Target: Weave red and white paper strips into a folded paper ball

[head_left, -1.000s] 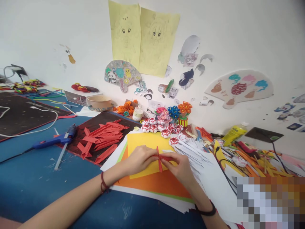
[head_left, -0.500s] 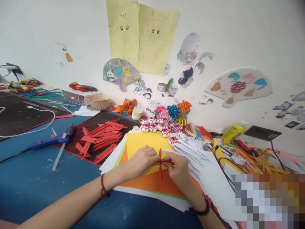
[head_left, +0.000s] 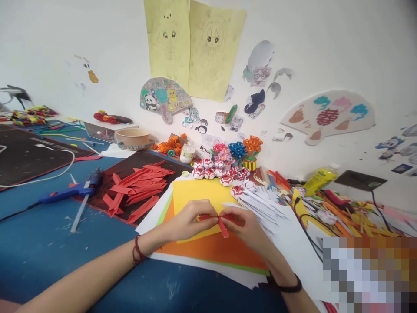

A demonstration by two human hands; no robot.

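Observation:
My left hand and my right hand meet above a stack of coloured paper, each pinching a piece of folded red paper. One strip of it hangs down between my fingertips; other ends run sideways, partly hidden by my fingers. Beneath lie a yellow sheet, an orange sheet, and green and white ones. A pile of folded red paper strips rests on a dark mat to the left. Behind the sheets stand several red-and-white folded paper pieces.
A blue glue gun with its cord lies at left. White paper strips spread to the right, beside a heap of coloured scraps and a yellow bottle. At the back are a tan bowl and small flowers.
The red paper has been turned: its upright strip no longer rises above my fingers, and one end now points down toward me. Both hands have shifted slightly and stay pinched on it.

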